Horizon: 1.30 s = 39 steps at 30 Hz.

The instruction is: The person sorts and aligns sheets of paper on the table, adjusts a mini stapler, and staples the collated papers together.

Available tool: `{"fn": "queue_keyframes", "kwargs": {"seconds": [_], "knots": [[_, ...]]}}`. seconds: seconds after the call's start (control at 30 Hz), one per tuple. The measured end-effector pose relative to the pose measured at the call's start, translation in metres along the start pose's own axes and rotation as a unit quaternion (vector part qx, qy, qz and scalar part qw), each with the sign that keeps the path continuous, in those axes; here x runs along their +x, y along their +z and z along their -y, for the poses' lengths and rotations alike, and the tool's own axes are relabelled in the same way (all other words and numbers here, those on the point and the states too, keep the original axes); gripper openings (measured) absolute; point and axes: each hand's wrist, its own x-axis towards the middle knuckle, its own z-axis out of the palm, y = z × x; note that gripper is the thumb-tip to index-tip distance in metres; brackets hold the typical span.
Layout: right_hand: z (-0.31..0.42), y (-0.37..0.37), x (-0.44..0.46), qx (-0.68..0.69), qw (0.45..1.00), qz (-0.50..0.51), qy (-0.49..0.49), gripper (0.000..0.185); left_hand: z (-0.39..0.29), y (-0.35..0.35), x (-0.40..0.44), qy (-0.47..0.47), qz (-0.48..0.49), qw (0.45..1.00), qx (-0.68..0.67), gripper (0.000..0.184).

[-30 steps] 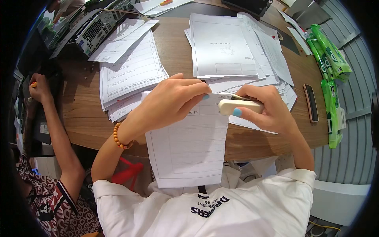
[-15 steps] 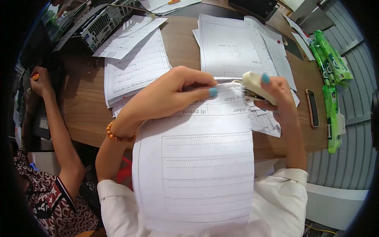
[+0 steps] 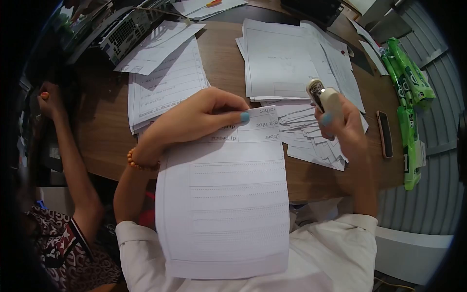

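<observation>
My left hand (image 3: 206, 114) pinches the far edge of a printed worksheet (image 3: 228, 209), thumb on top and fingers curled behind. The worksheet hangs toward my lap, and its print reads upside down to me; whether it is one sheet or several I cannot tell. To the right, my right hand (image 3: 343, 119) is wrapped around a small white stapler (image 3: 327, 97), held up above the table and apart from the paper. Beneath that hand lies a spread pile of papers (image 3: 311, 138).
Stacked worksheets (image 3: 168, 90) lie at left, another paper stack (image 3: 277, 58) farther back. A computer case (image 3: 131, 36) stands back left. A phone (image 3: 385, 134) and green packages (image 3: 408, 136) line the right side. Another person's arm (image 3: 73, 151) rests at left, an orange object in hand.
The stapler has come away from the worksheet's corner and risen, turning in my right hand. My left hand and the worksheet have shifted left, uncovering more of the paper pile.
</observation>
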Motion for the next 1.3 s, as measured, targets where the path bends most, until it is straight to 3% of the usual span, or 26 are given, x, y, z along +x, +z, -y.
{"fn": "queue_keyframes", "kwargs": {"seconds": [0.03, 0.1, 0.17, 0.37, 0.47, 0.6, 0.67, 0.77, 0.83, 0.9, 0.97, 1.03, 1.1, 1.23, 1.3], "knots": [[-0.002, 0.011, 0.000, -0.134, 0.987, -0.031, -0.084, 0.031, -0.001, 0.001, 0.000, -0.001, 0.001, 1.000, 0.003, 0.018], [0.001, 0.026, 0.000, -0.151, 0.980, -0.081, -0.099, 0.028, -0.004, 0.004, -0.001, -0.020, -0.008, 0.998, 0.052, 0.017], [0.000, 0.033, 0.003, -0.314, 0.917, -0.071, -0.234, 0.022, -0.003, 0.008, 0.000, -0.020, -0.022, 0.997, 0.070, 0.018], [-0.006, 0.054, 0.008, -0.328, 0.920, -0.056, -0.208, 0.025, 0.001, 0.017, 0.001, 0.019, -0.063, 0.993, 0.098, 0.020], [-0.008, 0.054, 0.014, -0.284, 0.949, -0.050, -0.127, 0.025, 0.001, 0.020, 0.001, 0.024, -0.080, 0.987, 0.140, 0.020], [-0.011, 0.055, 0.019, -0.234, 0.959, -0.043, -0.153, 0.023, 0.007, 0.021, 0.002, 0.036, -0.112, 0.981, 0.156, 0.020], [-0.012, 0.055, 0.018, -0.272, 0.899, -0.049, -0.340, 0.026, 0.008, 0.017, 0.003, 0.022, -0.079, 0.988, 0.128, 0.020], [-0.011, 0.048, 0.015, -0.190, 0.883, -0.091, -0.420, 0.023, 0.011, 0.013, 0.005, 0.000, -0.051, 0.995, 0.087, 0.020], [-0.003, 0.037, 0.009, -0.185, 0.886, -0.085, -0.417, 0.025, 0.010, 0.011, 0.005, -0.005, -0.056, 0.995, 0.078, 0.019], [0.011, 0.023, 0.003, -0.226, 0.905, 0.080, -0.351, 0.032, 0.005, 0.008, 0.003, -0.016, -0.070, 0.995, 0.067, 0.018], [0.008, 0.018, 0.000, -0.247, 0.913, 0.080, -0.316, 0.038, 0.002, 0.009, 0.001, 0.004, -0.083, 0.993, 0.080, 0.017], [0.009, 0.018, -0.004, -0.311, 0.948, 0.002, -0.066, 0.039, -0.002, 0.010, 0.000, 0.025, -0.092, 0.991, 0.095, 0.017], [0.000, 0.019, -0.004, -0.364, 0.928, -0.034, -0.075, 0.042, -0.008, 0.015, -0.002, 0.052, -0.111, 0.977, 0.175, 0.015], [0.000, 0.023, -0.003, -0.409, 0.902, 0.010, -0.138, 0.035, -0.007, 0.022, -0.001, 0.073, -0.112, 0.963, 0.234, 0.011], [0.002, 0.027, 0.000, -0.440, 0.889, 0.050, -0.116, 0.037, -0.001, 0.023, 0.000, 0.161, -0.118, 0.942, 0.269, 0.009]]}}
